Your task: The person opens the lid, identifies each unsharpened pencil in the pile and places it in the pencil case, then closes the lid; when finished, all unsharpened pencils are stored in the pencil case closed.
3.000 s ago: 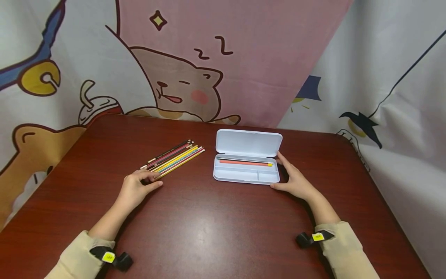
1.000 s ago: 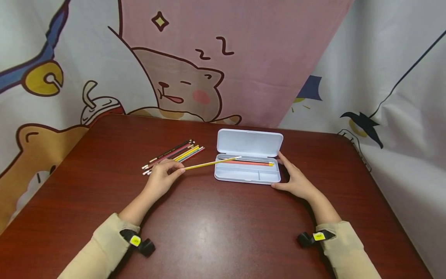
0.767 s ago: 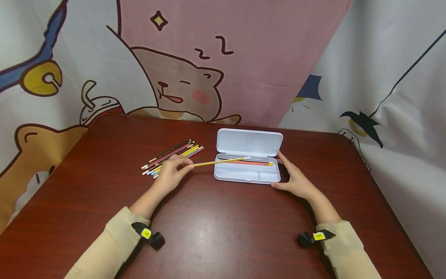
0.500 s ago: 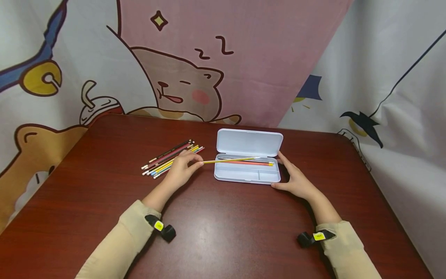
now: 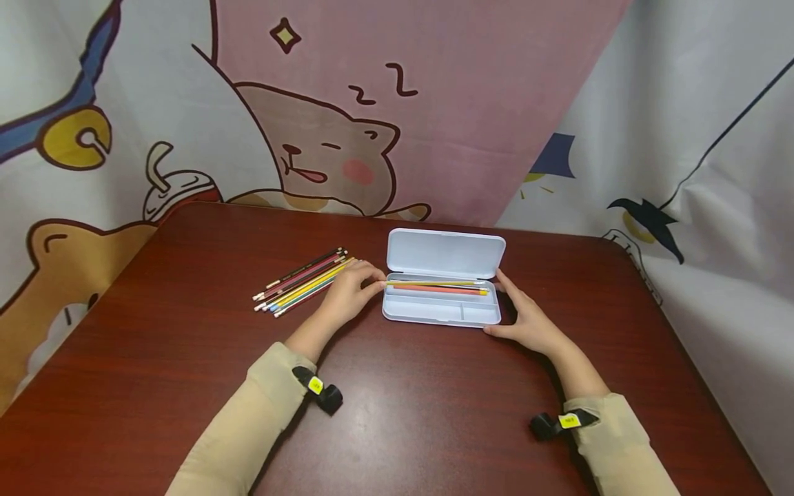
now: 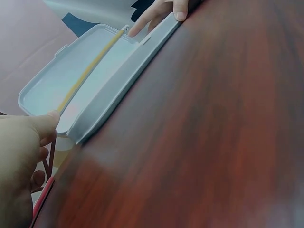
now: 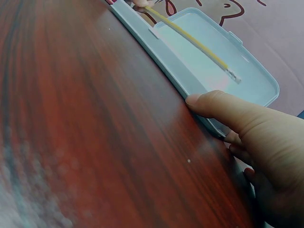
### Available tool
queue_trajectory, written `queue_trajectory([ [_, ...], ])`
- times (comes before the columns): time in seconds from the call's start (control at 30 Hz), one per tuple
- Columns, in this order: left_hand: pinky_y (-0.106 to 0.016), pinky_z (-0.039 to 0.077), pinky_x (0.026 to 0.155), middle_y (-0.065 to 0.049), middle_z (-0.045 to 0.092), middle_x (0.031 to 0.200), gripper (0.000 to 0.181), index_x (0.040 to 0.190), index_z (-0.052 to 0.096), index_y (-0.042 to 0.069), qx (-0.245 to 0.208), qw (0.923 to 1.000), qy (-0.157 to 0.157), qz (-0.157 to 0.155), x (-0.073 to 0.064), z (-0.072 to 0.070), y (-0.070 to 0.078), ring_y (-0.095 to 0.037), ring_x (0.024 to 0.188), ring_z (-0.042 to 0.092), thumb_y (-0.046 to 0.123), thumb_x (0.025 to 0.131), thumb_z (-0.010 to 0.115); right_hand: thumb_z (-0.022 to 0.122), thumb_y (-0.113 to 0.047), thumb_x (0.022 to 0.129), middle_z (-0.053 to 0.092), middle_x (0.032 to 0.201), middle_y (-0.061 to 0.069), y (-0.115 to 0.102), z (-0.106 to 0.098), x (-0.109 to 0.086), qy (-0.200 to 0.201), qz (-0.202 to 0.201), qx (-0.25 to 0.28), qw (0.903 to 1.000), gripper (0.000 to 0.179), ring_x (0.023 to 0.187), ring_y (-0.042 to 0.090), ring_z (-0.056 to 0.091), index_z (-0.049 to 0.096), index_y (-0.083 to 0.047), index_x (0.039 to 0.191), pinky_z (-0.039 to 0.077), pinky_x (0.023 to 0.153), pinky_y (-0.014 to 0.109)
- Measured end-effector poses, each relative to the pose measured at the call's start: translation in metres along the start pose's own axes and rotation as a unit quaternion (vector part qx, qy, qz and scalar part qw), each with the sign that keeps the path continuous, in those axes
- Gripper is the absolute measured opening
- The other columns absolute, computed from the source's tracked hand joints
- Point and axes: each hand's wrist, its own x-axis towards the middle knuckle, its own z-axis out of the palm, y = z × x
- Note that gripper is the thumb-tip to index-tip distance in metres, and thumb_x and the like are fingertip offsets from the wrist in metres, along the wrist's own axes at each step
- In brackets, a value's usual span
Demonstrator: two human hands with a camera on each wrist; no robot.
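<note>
My left hand point(image 5: 352, 293) pinches the left end of a yellow pencil point(image 5: 434, 283). This pencil extends over the back compartment of a white pencil case point(image 5: 422, 313), whose lid stands open. In the right wrist view, the far end of the yellow pencil point(image 7: 199, 46) is above the case rather than lying in it. An orange pencil point(image 5: 434, 289) lies in the back compartment, with a dark pencil mostly hidden behind the yellow one. At the right end of the case, my right hand point(image 5: 527, 320) holds it, thumb at the front corner and fingers at the back.
A loose bundle of several pencils point(image 5: 298, 282) in black, red, yellow and other colours lies left of the case, partly behind my left hand. The brown wooden table point(image 5: 403, 406) ends at a printed cloth backdrop point(image 5: 471, 124).
My left hand has picked the yellow pencil out of the bundle and carried it right, over the case. The pencil has swung nearly parallel to the case's length. My right hand keeps its place.
</note>
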Motion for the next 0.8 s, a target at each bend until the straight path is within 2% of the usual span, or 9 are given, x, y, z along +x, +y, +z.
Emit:
queue_trajectory([
  [0.17, -0.034, 0.042, 0.077, -0.001, 0.063, 0.084, 0.005, 0.086, 0.071, 0.005, 0.01, 0.9999, 0.001, -0.003, 0.005, 0.008, 0.001, -0.019, 0.084, 0.051, 0.006, 0.083, 0.074, 0.086, -0.023, 0.071, 0.041, 0.14, 0.019, 0.0, 0.0, -0.001, 0.001, 0.002, -0.003, 1.0, 0.114, 0.131, 0.035, 0.03, 0.009, -0.02, 0.155, 0.02, 0.104, 0.059],
  [0.43, -0.034, 0.043, 0.077, -0.001, 0.063, 0.087, 0.006, 0.088, 0.072, 0.006, 0.033, 0.9989, -0.021, -0.026, 0.011, 0.014, 0.006, -0.019, 0.087, 0.051, 0.01, 0.084, 0.074, 0.085, -0.022, 0.072, 0.042, 0.139, 0.021, 0.0, 0.0, -0.002, 0.005, -0.005, -0.003, 1.0, 0.112, 0.13, 0.037, 0.032, 0.01, -0.017, 0.155, 0.021, 0.103, 0.061],
  [0.8, -0.033, 0.04, 0.077, 0.003, 0.06, 0.081, 0.005, 0.084, 0.073, 0.01, 0.065, 0.9969, -0.032, -0.029, 0.015, 0.02, 0.007, -0.017, 0.085, 0.051, 0.014, 0.084, 0.075, 0.085, -0.023, 0.072, 0.041, 0.14, 0.021, 0.0, 0.001, 0.0, 0.004, 0.0, -0.003, 1.0, 0.112, 0.131, 0.037, 0.031, 0.01, -0.018, 0.155, 0.02, 0.103, 0.061],
])
